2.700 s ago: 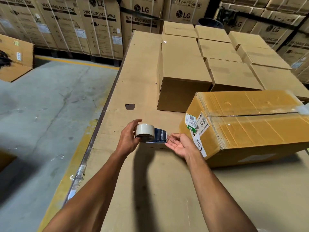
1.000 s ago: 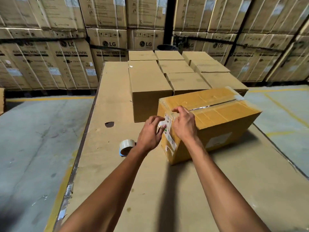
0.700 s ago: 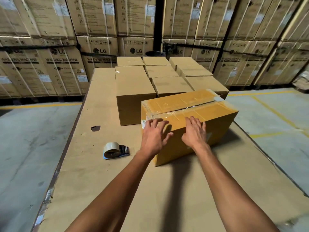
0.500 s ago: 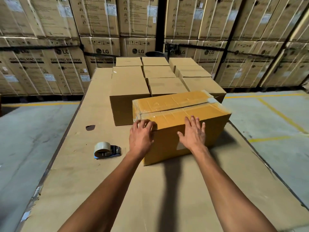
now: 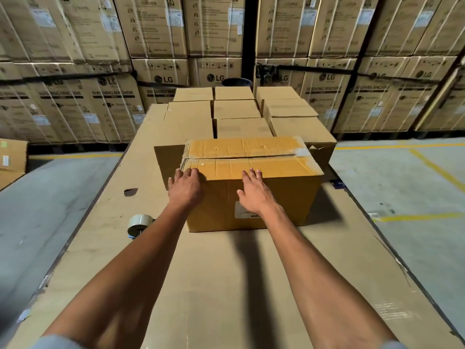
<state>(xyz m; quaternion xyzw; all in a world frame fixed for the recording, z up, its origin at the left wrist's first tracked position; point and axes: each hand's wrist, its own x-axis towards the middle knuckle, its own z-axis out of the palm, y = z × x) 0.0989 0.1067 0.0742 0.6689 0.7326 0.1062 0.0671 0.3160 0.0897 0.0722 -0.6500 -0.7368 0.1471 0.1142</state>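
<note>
Both hands on a taped carton at mid-counter.
A tape dispenser [image 5: 140,224] lies on the cardboard-covered counter [image 5: 226,285] beside the left forearm. The left hand [image 5: 185,188], grip loosely spread, rests on the taped carton's [image 5: 251,182] near-left top corner; the right hand [image 5: 254,195] presses flat, fingers straight, against its front face. Plain cartons [image 5: 239,114] stand behind, then stacked washing-machine boxes [image 5: 113,96].

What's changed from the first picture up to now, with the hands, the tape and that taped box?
The left hand let go of the tape dispenser, which now lies on the cardboard-covered table. Both hands went to the taped box, handled its labelled end, and turned it so a long side faces the person. The right hand and the left now lie flat on its near edge. The plain boxes behind stayed put.
</note>
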